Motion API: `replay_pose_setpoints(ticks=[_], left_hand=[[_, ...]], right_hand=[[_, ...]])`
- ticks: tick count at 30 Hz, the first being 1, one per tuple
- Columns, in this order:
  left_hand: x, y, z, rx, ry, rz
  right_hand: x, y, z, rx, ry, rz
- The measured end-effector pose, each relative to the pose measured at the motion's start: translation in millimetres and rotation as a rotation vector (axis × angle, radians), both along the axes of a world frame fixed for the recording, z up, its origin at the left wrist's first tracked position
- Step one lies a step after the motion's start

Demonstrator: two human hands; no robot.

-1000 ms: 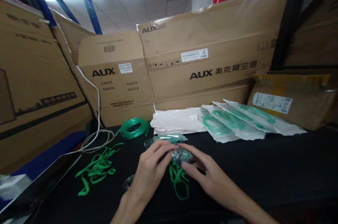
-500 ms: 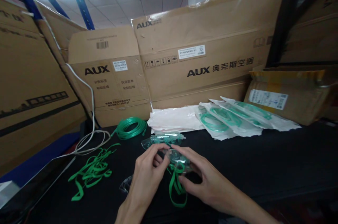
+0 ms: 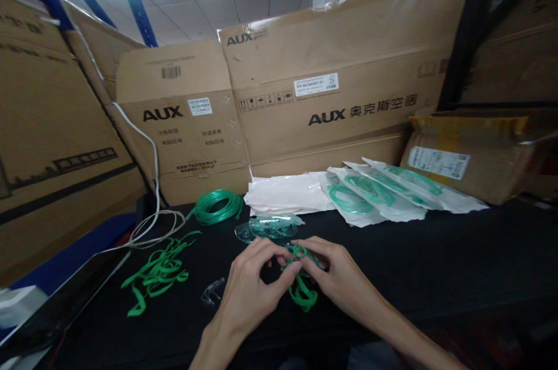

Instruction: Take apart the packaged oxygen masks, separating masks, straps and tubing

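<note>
My left hand (image 3: 253, 288) and my right hand (image 3: 337, 283) meet over the black table (image 3: 436, 277), fingers pinched together on a green elastic strap (image 3: 301, 291) and a clear plastic mask mostly hidden under the fingers. The strap hangs bunched below the fingertips. Just beyond the hands lies another clear mask (image 3: 268, 226).
A coil of green tubing (image 3: 217, 206) and a pile of loose green straps (image 3: 157, 274) lie to the left. White sealed bags with green tubing (image 3: 379, 193) sit at the back right. A small clear part (image 3: 212, 293) lies near my left wrist. Cardboard boxes (image 3: 322, 91) wall the table.
The strap, hanging long below the hands before, is now gathered up into a short bunch at the fingertips. Both hands have closed in tighter together.
</note>
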State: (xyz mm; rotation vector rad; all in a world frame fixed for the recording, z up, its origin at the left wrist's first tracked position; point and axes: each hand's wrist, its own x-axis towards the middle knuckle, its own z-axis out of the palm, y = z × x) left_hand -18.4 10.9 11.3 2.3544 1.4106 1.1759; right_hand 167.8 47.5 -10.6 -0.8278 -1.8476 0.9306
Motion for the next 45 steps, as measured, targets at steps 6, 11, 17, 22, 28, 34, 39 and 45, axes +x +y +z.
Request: replay_pose_setpoints(ticks=[6,11,17,22,28,34,39,45], left_hand=[[-0.8,1.6,-6.6,-0.044,0.013,0.070],[-1.7,-2.2,-7.1,-0.060,0.017,0.091],[6.0,-8.4,-4.3,0.017,0.034,0.033],[5.7,-10.6,-3.2,0.034,0.014,-0.044],[0.9,-10.1,-5.1,0.010,-0.014,-0.097],[2.6,-5.6,-4.2,-0.047,-0.064,0.122],[3.6,-5.2,-4.4,-0.037,-0.027,0.100],[5.8,-7.8,-4.8,0.058,0.009,0.018]], right_hand=[[-0.7,-4.3,4.1,0.089,-0.079,-0.002],[-1.3,-9.3,7.0,0.172,-0.091,0.018],[-3.6,-9.0,4.1,0.241,-0.137,-0.059],[-5.0,-11.6,4.0,0.238,-0.134,-0.104],[-9.8,-15.2,2.8,0.192,-0.139,-0.147],[-10.0,-14.4,2.2,0.292,-0.108,-0.103],[-10.8,-12.0,-1.2,0.353,-0.146,-0.087],[-11.9,-11.8,0.0,0.328,-0.160,-0.163]])
